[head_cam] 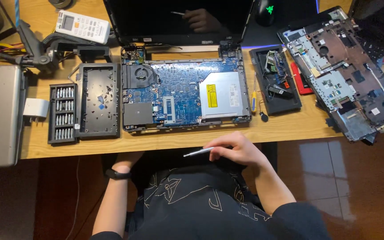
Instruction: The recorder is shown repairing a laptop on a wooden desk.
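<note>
- Right hand (238, 151): fingers pinched shut around a thin silver tool (198, 152), just off the desk edge (165, 144).
- Left hand: hidden beneath the desk; fingers cannot be told.
- Opened laptop (185, 93) lies beyond.

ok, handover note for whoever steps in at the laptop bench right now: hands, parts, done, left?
Right hand: holds a slim silver metal tool by the desk's front edge, off the board.
Left hand: below the wooden desk edge, hidden; only the forearm with a black wristband shows.
Opened laptop base: blue circuit board, fan and silver optical drive exposed, screen still hinged on.
Black bit set case and black plastic cover panel lie to its left; black tray of small parts and the removed palmrest frame to its right.
Done: covers off.
Left: board, fan and drive still seated.
</note>
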